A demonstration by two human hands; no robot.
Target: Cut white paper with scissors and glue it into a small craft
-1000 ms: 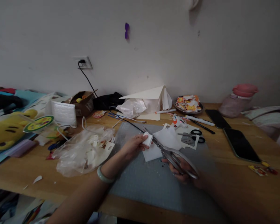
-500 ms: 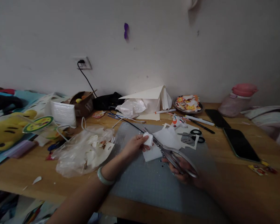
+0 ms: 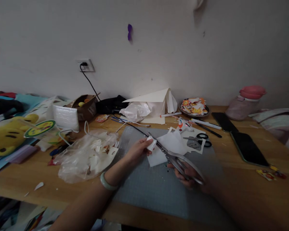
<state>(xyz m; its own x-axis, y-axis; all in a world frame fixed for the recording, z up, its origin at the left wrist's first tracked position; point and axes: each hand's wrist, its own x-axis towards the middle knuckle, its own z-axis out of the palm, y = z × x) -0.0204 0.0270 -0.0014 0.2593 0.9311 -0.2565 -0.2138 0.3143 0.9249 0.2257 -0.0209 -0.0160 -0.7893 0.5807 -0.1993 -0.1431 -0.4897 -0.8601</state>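
Note:
Between the thumb and fingers of my left hand [image 3: 140,148] is a small white piece of paper [image 3: 152,144], partly covered by the fingers. My right hand [image 3: 186,173] is wrapped round the handles of large silver scissors [image 3: 177,158], whose blades point up and left and lie against the paper's right edge. Below both hands, white paper sheets [image 3: 174,141] rest on a grey cutting mat [image 3: 154,192]. Small black-handled scissors [image 3: 202,140] lie on a cut-out card [image 3: 197,150] to the right of the sheets.
Left of the mat lies a clear plastic bag [image 3: 79,160] with scraps. Behind stand a bowl of cut-outs [image 3: 195,107] and folded white paper [image 3: 156,96]. Pens [image 3: 205,123], two phones [image 3: 248,149] and a pink-lidded bottle [image 3: 245,102] are at the right. A yellow plush toy [image 3: 7,136] sits left.
The small paper in my left hand has tilted and shifted slightly left and down. The scissors' blades look closer together. My right hand stays in nearly the same place.

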